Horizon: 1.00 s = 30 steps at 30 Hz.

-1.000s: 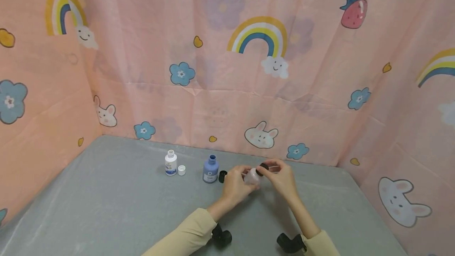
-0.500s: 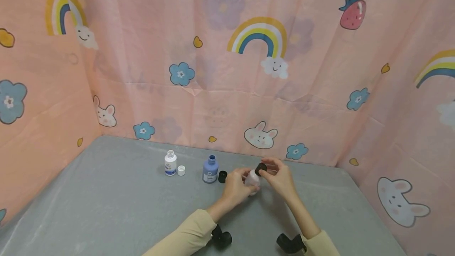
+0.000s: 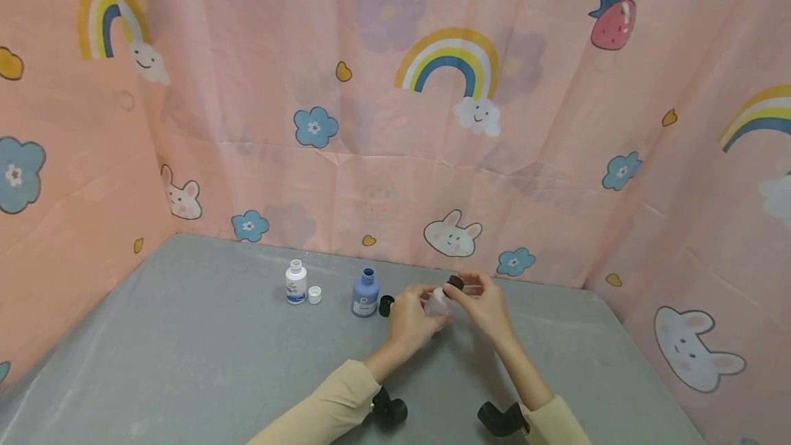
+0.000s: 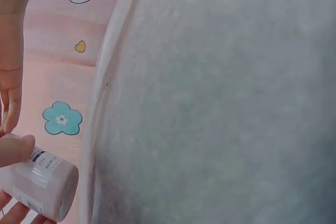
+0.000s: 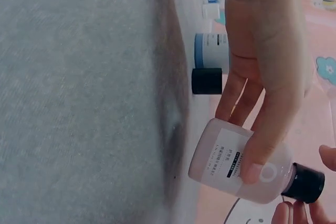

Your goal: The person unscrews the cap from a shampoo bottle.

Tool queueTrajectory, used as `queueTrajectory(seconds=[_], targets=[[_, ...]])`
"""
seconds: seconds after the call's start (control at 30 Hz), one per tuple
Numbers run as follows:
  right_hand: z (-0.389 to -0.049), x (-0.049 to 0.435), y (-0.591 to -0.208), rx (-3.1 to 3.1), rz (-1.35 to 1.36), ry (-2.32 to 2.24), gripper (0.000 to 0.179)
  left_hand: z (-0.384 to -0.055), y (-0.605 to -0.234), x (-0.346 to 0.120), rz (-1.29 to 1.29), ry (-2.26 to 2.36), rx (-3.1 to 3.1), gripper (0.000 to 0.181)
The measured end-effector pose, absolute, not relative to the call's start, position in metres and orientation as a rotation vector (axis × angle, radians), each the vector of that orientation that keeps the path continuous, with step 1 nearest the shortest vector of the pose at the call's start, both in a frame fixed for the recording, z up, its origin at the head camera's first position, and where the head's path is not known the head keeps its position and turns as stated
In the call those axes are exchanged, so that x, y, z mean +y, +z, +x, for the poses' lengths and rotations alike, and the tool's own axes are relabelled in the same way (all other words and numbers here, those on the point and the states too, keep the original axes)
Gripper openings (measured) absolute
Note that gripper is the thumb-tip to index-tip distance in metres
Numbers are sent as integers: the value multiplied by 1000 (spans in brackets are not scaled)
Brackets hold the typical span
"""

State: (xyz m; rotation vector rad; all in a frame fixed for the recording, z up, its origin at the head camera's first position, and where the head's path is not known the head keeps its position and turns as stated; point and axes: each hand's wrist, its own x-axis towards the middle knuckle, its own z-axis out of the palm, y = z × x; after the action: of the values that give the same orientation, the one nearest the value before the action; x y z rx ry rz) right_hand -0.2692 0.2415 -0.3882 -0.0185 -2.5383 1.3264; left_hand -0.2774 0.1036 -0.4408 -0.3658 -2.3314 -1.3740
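Note:
A pale pink, see-through bottle [image 5: 210,174] with a white label is held tilted by my left hand [image 3: 410,321]. Its thumb presses the label side, and the other fingers wrap behind. A black cap [image 5: 307,183] sits at the bottle's neck. Fingers of my right hand [image 3: 491,307] are curled around that cap; in the right wrist view the fingertips [image 5: 299,214] are against its side and the thumb stands slightly off it. The left wrist view has the bottle's base [image 4: 65,195] facing the camera side, its cap end out of frame.
Left of the hands stand an uncapped blue bottle [image 3: 365,297] with a black cap [image 3: 386,305] beside it, and an uncapped white bottle [image 3: 296,285] with a white cap [image 3: 314,295]. A printed pink curtain [image 3: 383,191] borders the grey table [image 3: 216,349].
The pink bottle came more upright half a second ago and now leans right again, slightly higher. The right fingers have shifted around the cap. The other bottles and caps stay put.

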Motion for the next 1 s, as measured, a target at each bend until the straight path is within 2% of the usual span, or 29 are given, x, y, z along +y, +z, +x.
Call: queueTrajectory(seconds=[0.3, 1.0], targets=[[-269, 245, -385, -2566, -61, 1330, 44, -275, -440, 104, -451, -1408, -2319, 46], [-266, 250, -391, -2484, 153, 1466, 35, -272, -445, 105, -634, -1528, -2461, 45]])
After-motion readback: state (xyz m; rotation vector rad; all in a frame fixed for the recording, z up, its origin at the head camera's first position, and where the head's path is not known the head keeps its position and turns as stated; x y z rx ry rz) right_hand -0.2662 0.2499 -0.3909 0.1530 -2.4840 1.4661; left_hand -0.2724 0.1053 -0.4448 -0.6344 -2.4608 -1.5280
